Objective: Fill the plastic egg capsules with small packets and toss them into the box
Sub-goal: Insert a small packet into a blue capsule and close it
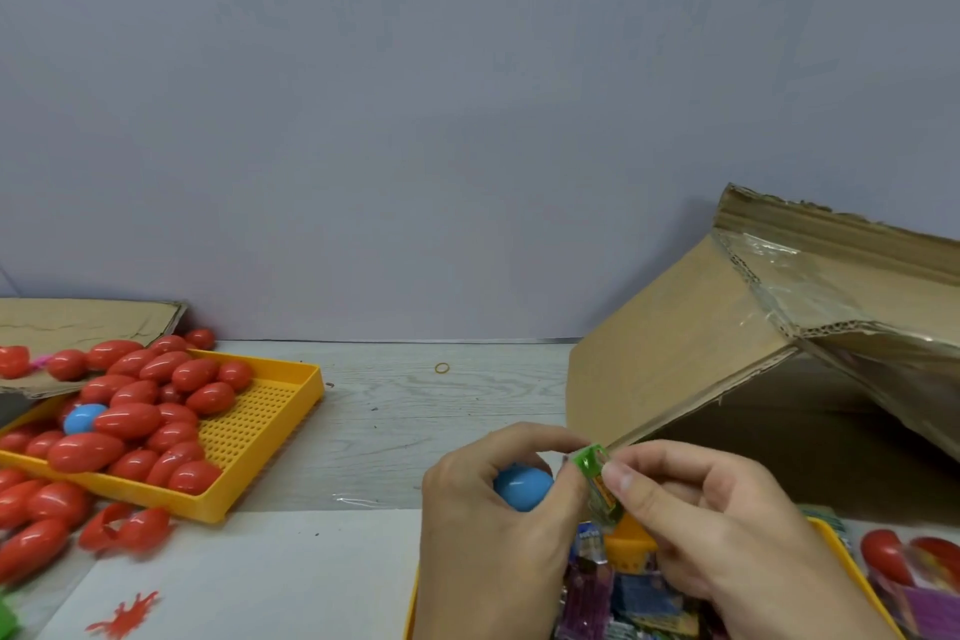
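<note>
A plain pale lilac wall (363,146) rises behind a light wood-grain tabletop (426,411), evenly lit.

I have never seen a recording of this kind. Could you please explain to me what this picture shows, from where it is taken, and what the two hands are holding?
There is no machine here. A person wears a wide-angle camera on the head, so you look forward and down at that person's own two bare hands.

The left hand holds a blue egg capsule. The right hand pinches a small green packet right beside it, apparently to put it in.

On the table, to the left, a yellow tray holds many red egg capsules and one blue one; more red ones lie around it. Under the hands, a second yellow tray holds mixed packets. To the right stands a large cardboard box, its opening towards the person. A small rubber band lies near the wall.
</note>
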`<state>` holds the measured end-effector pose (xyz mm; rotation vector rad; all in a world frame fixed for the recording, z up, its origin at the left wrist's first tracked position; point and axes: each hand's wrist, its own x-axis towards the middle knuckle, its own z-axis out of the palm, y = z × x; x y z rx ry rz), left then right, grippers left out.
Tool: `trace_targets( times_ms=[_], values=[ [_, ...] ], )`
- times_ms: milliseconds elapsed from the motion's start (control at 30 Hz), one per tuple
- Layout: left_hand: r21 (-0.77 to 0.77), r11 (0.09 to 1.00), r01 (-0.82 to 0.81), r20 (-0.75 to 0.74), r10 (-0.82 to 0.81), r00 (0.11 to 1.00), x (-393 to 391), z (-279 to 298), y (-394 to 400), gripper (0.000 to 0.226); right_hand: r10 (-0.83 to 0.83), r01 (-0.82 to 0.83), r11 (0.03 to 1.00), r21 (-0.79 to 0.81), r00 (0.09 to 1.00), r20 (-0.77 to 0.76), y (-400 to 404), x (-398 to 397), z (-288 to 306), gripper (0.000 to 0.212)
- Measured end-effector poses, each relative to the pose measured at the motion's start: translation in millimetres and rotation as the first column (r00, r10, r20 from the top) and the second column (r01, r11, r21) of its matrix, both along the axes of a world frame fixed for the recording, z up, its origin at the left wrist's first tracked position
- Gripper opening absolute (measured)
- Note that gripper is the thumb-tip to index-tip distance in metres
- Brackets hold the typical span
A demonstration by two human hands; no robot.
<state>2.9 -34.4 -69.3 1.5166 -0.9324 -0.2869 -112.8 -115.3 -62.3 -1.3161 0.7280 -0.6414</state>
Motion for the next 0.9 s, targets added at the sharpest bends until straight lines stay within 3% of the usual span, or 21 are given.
trace_targets(
  times_ms=[100,200,267,333,433,533,800,900],
  values=[
    [0.039,0.998,0.058,-0.160,-0.051,0.986,0.2,3.6,0.7,0.014,-0.056,0.059,0.997,-0.044,0.997,0.060,1.4,1.1,-1.4,0.031],
    [0.075,0.988,0.136,-0.364,-0.100,0.926,1.6,6.7,-0.3,0.020,-0.200,0.202,0.979,-0.028,0.978,0.063,-1.1,0.1,-5.6,0.010],
    [-0.024,0.992,0.126,-0.618,-0.114,0.778,1.0,10.5,-3.2,0.020,-0.292,0.294,0.956,-0.009,0.954,0.064,-4.5,-2.4,-7.8,0.005],
    [-0.178,0.978,0.111,-0.774,-0.209,0.598,-0.3,15.4,-2.5,0.016,-0.357,0.359,0.933,-0.012,0.931,0.074,-6.4,-3.8,-9.2,0.008],
    [-0.298,0.947,0.120,-0.796,-0.316,0.517,-1.4,20.4,1.2,0.010,-0.397,0.401,0.916,-0.015,0.911,0.112,-4.6,-2.1,-8.0,0.009],
    [-0.288,0.950,0.123,-0.807,-0.310,0.502,-0.5,16.6,1.0,0.025,-0.397,0.403,0.915,-0.010,0.906,0.148,-2.4,-1.4,-4.2,0.016],
    [-0.208,0.964,0.165,-0.753,-0.266,0.602,2.2,9.4,-5.6,0.027,-0.334,0.344,0.938,-0.036,0.927,0.169,1.1,-1.9,-0.2,0.025],
    [-0.205,0.963,0.176,-0.755,-0.270,0.597,-0.7,9.9,-5.1,0.030,-0.297,0.313,0.947,-0.075,0.939,0.171,3.7,-0.1,1.5,0.029]
  ],
)
